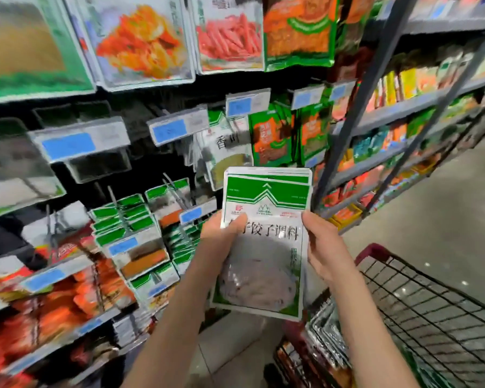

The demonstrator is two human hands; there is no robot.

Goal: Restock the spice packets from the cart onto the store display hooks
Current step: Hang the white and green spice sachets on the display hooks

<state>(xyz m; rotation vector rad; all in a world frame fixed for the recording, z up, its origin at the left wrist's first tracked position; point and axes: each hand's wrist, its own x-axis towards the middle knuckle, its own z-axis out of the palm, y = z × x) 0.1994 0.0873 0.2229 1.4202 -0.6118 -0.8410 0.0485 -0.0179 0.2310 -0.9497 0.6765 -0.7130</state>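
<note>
I hold a stack of green-and-white spice packets (265,242) upright in front of the display, its printed face toward me. My left hand (219,242) grips the stack's left edge, thumb across the front. My right hand (324,247) grips the right edge, thumb on the front near the top. Behind and to the left, display hooks (177,191) carry similar green-topped packets (123,217). The wire cart (420,309) stands at the lower right with silver packets (328,334) piled in it.
Blue price tags (67,145) stick out on the hook ends. Larger orange and red packets (143,40) hang above. Grey shelving (403,107) with goods runs along the right. The tiled aisle floor (445,219) lies beyond the cart.
</note>
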